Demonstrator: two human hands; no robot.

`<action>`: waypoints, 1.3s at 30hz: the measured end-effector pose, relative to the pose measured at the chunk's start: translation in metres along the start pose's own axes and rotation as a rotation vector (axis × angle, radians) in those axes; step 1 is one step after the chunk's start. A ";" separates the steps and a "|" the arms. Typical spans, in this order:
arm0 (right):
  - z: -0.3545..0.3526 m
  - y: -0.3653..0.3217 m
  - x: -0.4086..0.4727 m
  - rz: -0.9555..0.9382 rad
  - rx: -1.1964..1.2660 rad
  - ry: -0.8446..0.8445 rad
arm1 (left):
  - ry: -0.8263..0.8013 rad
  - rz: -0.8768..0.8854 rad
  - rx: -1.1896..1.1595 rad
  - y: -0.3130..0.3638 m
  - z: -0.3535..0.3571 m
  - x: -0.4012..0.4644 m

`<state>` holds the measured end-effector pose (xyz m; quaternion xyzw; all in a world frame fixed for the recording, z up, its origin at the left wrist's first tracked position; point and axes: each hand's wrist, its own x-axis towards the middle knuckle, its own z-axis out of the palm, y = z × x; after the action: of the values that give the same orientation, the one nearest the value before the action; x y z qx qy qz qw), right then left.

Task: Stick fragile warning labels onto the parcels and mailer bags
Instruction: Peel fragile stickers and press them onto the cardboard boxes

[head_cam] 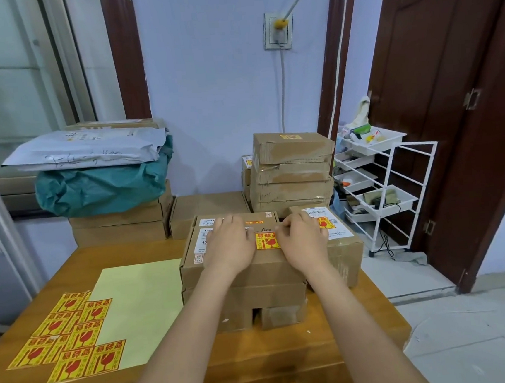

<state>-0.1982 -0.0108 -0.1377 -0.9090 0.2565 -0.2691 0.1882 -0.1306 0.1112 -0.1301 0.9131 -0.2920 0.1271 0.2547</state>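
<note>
A brown cardboard parcel [237, 272] tops a short stack in the middle of the wooden table [271, 351]. A yellow-and-red fragile label [266, 241] lies on its lid between my hands. My left hand [230, 243] rests flat on the lid, fingers straight, just left of the label. My right hand [303, 240] lies over the label's right edge with its fingertips bent down onto it. Another parcel [342, 250] at the right carries a fragile label [327, 223] and a white shipping label. Several loose fragile labels [71, 335] lie at the table's front left.
A pale yellow backing sheet [136, 311] lies beside the loose labels. Grey and teal mailer bags [97, 171] sit on boxes at the back left. A tall stack of taped boxes [292, 172] stands at the back right. A white wire trolley [382, 186] stands right of the table.
</note>
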 end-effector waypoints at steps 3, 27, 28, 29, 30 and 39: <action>-0.001 -0.001 0.000 0.008 -0.022 -0.055 | -0.030 -0.002 0.024 -0.001 0.001 0.000; -0.005 0.006 -0.015 -0.102 0.164 -0.161 | -0.188 0.071 -0.239 -0.012 -0.014 -0.003; -0.004 0.006 -0.016 -0.101 0.171 -0.162 | -0.195 0.061 -0.278 -0.013 -0.015 -0.002; -0.003 0.007 -0.016 -0.102 0.174 -0.159 | -0.203 0.055 -0.308 -0.015 -0.015 -0.002; -0.003 0.007 -0.016 -0.104 0.172 -0.155 | -0.208 0.053 -0.324 -0.015 -0.015 -0.001; -0.003 0.007 -0.013 -0.095 0.146 -0.121 | -0.119 0.058 -0.280 -0.012 -0.012 -0.003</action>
<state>-0.2120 -0.0092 -0.1439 -0.9187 0.1811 -0.2404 0.2559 -0.1266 0.1273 -0.1258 0.8658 -0.3476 0.0379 0.3579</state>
